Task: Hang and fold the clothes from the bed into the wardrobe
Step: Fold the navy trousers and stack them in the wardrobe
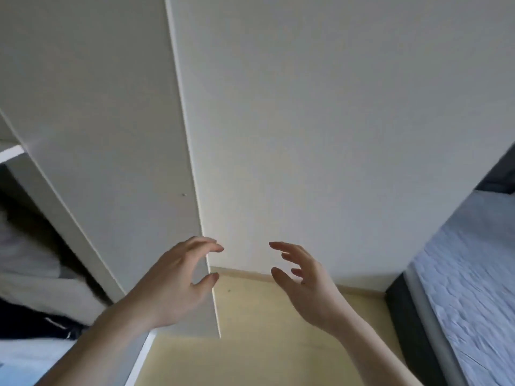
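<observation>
Soft even daylight, slight motion blur, wide-angle bending at the edges

A home bedroom: a white wardrobe door [111,135] stands open beside a bed [473,274] with pale rumpled sheets.

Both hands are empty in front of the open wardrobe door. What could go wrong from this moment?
1. The left hand hangs close to the edge of the open wardrobe door; the fingers might catch on it if it swings.
2. Both the left and right hand hold nothing, and the bed lies off to the right, so turning without looking might bump the door.
</observation>
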`<control>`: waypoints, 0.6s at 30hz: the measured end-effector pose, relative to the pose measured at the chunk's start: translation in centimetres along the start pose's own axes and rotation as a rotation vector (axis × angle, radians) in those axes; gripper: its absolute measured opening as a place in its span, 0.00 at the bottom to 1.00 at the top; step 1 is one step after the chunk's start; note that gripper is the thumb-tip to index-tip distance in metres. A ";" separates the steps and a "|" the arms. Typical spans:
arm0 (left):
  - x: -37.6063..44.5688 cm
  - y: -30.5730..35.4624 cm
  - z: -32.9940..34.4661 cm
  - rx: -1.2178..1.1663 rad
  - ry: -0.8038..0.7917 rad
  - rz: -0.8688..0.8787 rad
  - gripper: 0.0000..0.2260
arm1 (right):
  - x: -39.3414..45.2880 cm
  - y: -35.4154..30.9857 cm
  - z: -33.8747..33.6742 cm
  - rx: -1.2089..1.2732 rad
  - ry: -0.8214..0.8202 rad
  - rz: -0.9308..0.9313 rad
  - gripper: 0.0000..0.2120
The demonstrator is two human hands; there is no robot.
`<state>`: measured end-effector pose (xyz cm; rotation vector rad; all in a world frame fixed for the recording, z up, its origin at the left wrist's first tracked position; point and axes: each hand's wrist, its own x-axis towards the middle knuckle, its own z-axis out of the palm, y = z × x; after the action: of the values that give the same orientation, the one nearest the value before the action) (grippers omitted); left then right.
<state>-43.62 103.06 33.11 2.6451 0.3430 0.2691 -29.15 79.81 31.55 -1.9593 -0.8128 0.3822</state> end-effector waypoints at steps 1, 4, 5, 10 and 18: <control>0.6 2.0 1.3 -0.014 -0.021 0.012 0.18 | -1.1 1.4 -1.6 -0.002 0.010 0.026 0.18; 3.5 11.8 8.1 -0.088 -0.098 0.113 0.18 | -6.9 7.4 -10.1 -0.037 0.086 0.138 0.19; 4.1 14.9 10.2 -0.099 -0.120 0.140 0.18 | -8.7 9.2 -12.5 -0.046 0.118 0.164 0.20; 6.3 27.8 18.9 -0.097 -0.266 0.290 0.18 | -17.7 15.9 -22.9 -0.042 0.269 0.286 0.21; 9.7 42.0 28.8 -0.022 -0.457 0.439 0.17 | -28.7 23.7 -35.0 -0.043 0.473 0.447 0.21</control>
<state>-19.18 57.51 28.59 2.6328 -0.3886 -0.1982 -21.27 29.51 26.86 -2.1472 -0.0789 0.1442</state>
